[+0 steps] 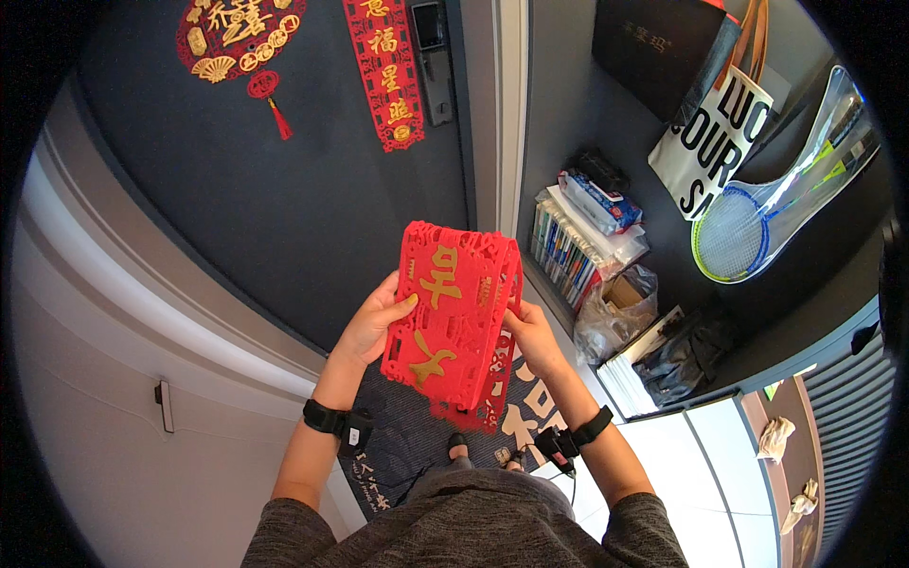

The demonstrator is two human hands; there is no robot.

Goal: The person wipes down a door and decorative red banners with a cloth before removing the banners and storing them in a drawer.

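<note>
A red cut-out door couplet [464, 327] with gold characters is folded into a stack in front of my body. My left hand [377, 320] grips its left edge, the thumb lying on the front face. On the opposite edge my right hand [532, 341] is closed around the folded layers, with some fingers hidden behind them. A lower fold hangs loosely below the stack. Ahead, a similar red couplet strip [386, 76] hangs on the dark door [275, 199], and a round red ornament [239, 33] with a tassel is further left.
A door lock [434, 80] is beside the hanging strip. To the right, a recess holds stacked books [563, 248], a plastic bag [615, 312], a canvas tote [710, 142] and badminton rackets [734, 232]. A patterned doormat [402, 445] lies under my feet.
</note>
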